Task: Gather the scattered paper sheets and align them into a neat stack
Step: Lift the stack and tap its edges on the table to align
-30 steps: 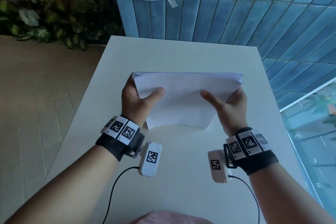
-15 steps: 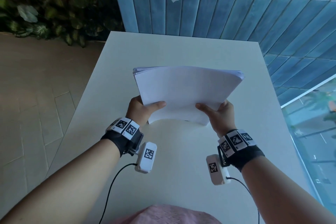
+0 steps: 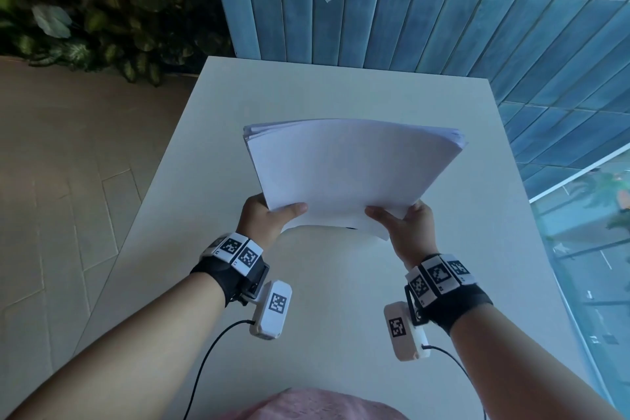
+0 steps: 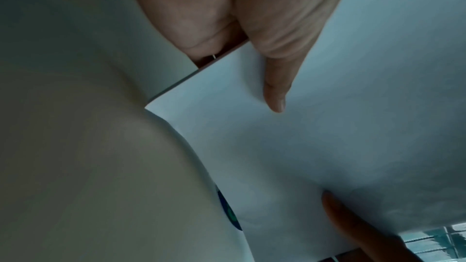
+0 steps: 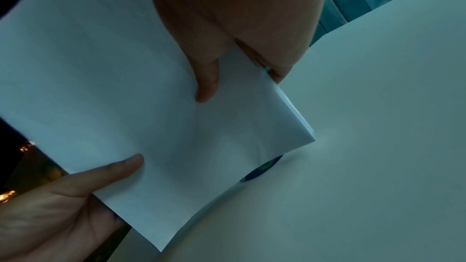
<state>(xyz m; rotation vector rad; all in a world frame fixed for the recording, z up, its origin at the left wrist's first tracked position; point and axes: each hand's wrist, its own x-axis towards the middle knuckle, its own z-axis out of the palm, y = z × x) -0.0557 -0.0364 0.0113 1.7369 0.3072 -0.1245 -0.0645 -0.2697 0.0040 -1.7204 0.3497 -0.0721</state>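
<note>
Both hands are holding the stack of paper sheets [image 3: 351,170] upright over the middle of the white desk [image 3: 341,300]. Left hand [image 3: 262,220] is pinching the lower left corner, thumb lying across the front sheet, fingers clamped behind it. Right hand [image 3: 407,227] is pinching the lower right corner the same way, thumb on front, fingers hidden behind. The bottom edge of the stack is sitting at or just above the desk surface; cannot tell if touching. The top edge is fanning slightly, sheet edges showing uneven at both upper corners. In the right wrist view the lower corner is showing offset layers. A dark round mark [image 5: 262,167] is peeking out under the bottom edge. The desk is running open on all sides of the stack; its far edge is meeting the blue tiled wall [image 3: 477,27], the left edge is dropping to the tiled floor [image 3: 68,181].
</note>
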